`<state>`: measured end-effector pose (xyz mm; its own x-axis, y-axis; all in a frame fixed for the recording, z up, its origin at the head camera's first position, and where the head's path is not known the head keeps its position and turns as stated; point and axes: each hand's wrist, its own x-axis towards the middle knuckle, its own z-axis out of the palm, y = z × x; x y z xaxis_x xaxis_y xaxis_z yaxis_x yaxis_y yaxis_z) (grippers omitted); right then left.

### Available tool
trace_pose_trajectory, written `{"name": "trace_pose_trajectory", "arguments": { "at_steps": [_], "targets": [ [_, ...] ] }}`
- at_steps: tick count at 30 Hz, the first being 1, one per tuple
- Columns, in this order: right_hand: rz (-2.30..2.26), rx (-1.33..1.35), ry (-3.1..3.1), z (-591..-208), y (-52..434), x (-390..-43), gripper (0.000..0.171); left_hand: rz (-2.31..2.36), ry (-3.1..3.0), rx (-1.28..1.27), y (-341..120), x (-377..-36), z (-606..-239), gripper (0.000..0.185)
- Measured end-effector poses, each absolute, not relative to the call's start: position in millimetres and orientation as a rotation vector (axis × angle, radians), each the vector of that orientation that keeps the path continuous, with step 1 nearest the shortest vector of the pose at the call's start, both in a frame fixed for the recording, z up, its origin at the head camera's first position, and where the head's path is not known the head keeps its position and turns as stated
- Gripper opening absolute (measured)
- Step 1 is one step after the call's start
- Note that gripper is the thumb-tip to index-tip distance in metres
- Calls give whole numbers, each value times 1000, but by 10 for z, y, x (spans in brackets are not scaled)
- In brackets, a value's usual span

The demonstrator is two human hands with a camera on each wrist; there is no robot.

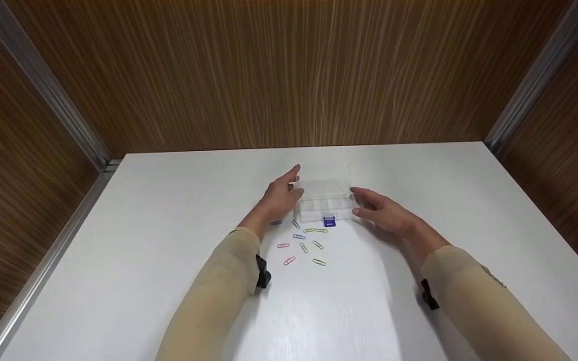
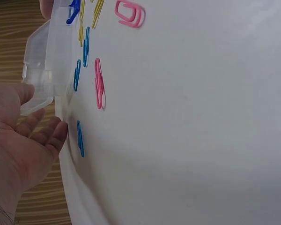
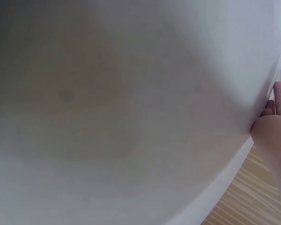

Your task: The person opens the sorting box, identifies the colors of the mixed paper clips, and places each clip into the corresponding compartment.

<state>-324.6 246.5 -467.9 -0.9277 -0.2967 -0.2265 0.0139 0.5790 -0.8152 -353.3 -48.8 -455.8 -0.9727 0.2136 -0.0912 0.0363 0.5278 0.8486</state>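
Note:
A clear plastic box [image 1: 311, 215] with inner compartments and a blue latch [image 1: 329, 221] stands on the white table. Its transparent lid [image 1: 325, 175] is raised at the back. My left hand [image 1: 280, 198] is at the box's left side; in the left wrist view the thumb [image 2: 25, 93] meets the lid's edge and the fingers are loosely bent. At the right side, my right hand [image 1: 380, 210] has its fingertips and thumb close against the box, without a visible grip. Several paper clips lie in front: blue [image 1: 299, 236], pink [image 1: 283, 245] and yellow [image 1: 318, 244].
The white table [image 1: 168, 240] reaches back to a wood-grain panel [image 1: 289, 75]. Similar panels with metal corner posts [image 1: 48, 85] stand left and right. One blue paper clip [image 1: 276, 222] lies right beside my left wrist.

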Motion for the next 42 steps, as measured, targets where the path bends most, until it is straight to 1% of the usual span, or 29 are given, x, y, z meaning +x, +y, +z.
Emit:
{"name": "trace_pose_trajectory", "arguments": {
  "at_steps": [13, 21, 27, 34, 42],
  "targets": [
    [-1296, -263, 2464, -4654, 2449, -3253, 72, 1478, 2613, 215, -597, -3504, -4521, 67],
    [-1275, -248, 2476, -4635, 2451, -3302, 71, 1420, 2669, 271, -787, -3454, -4483, 65],
    [-1258, -230, 2476, -4631, 2474, -3317, 72, 1448, 2652, 295, -961, -3350, -4455, 64],
    [-1260, -248, 2482, -4620, 2501, -3316, 71, 1485, 2604, 332, -1159, -3208, -4481, 52],
    [-1264, -256, 2480, -4631, 2525, -3297, 72, 1493, 2559, 266, -1317, -3128, -4636, 40]
  ]
}}
